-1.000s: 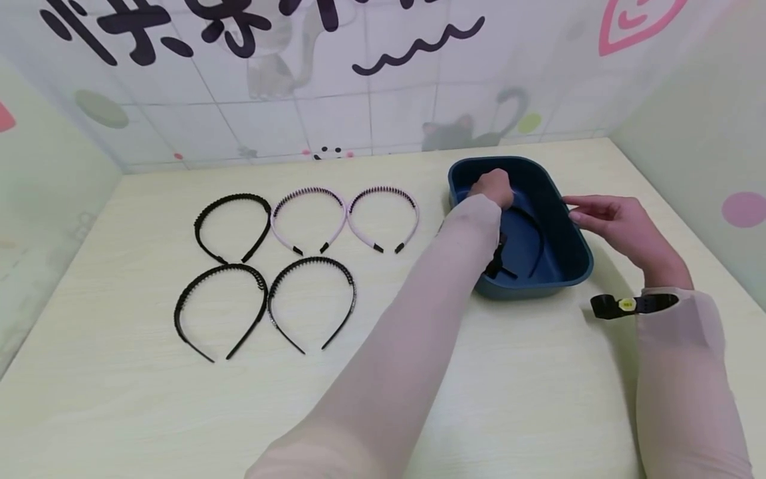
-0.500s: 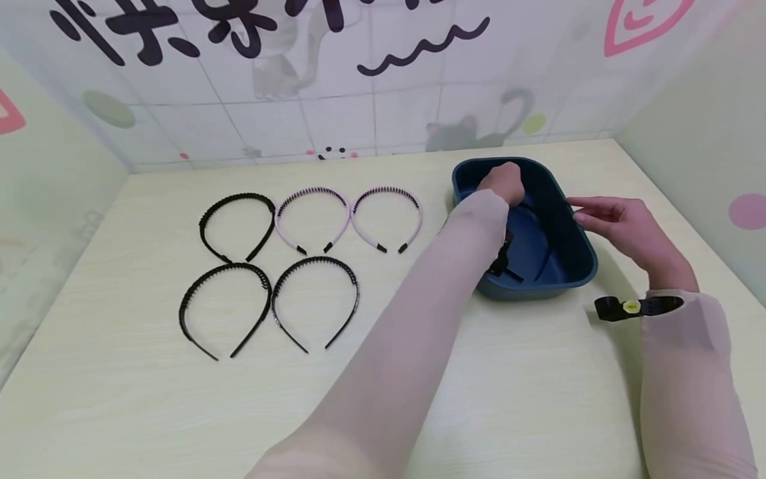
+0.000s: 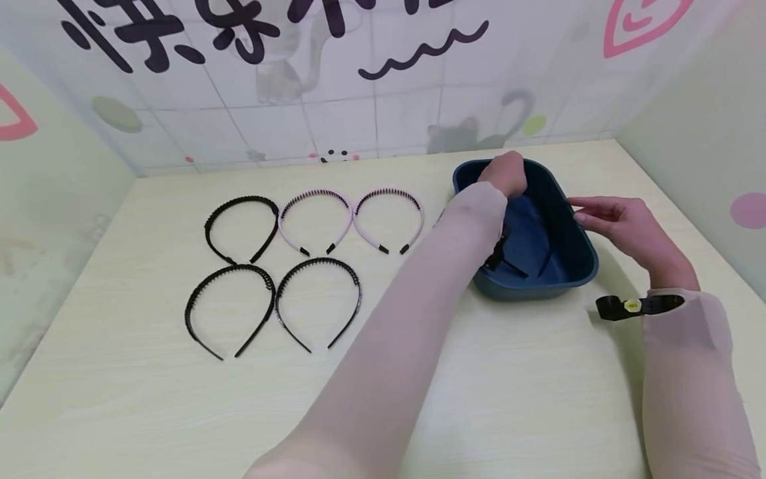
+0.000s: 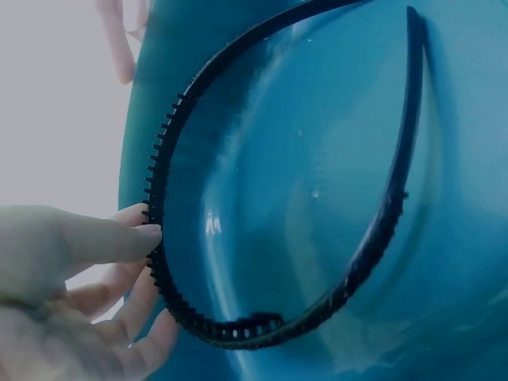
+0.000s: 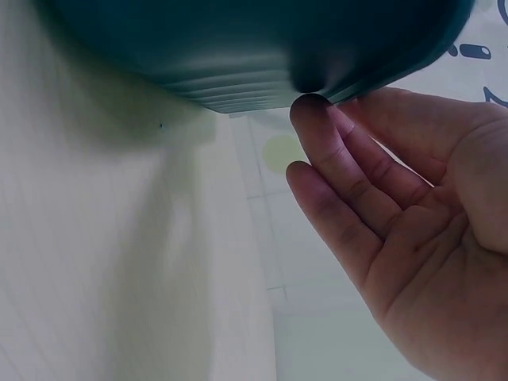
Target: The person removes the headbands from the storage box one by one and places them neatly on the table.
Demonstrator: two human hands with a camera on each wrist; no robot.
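Observation:
My left hand [image 3: 505,174] reaches into a dark blue plastic bin [image 3: 535,291]. In the left wrist view, its thumb and fingers pinch a black toothed headband [image 4: 163,171] along the comb part of its curve. The headband's free end [image 4: 413,48] stands over the bin floor; much of it is hidden by the arm in the head view. My right hand [image 3: 625,223] is at the bin's right side, nearly straight fingers touching the outer wall near the rim, as the right wrist view [image 5: 397,206] shows from below.
On the pale wooden table [image 3: 179,426], left of the bin, lie two lilac headbands [image 3: 317,193] in the back row beside a black headband [image 3: 239,198]. Two more black headbands [image 3: 230,267] lie in front of them. A patterned wall [image 3: 335,126] borders the table's back.
The left hand has shifted slightly toward the back of the bin, and the black headband has moved with it. My right hand stays at the bin's side. The view has shifted a little.

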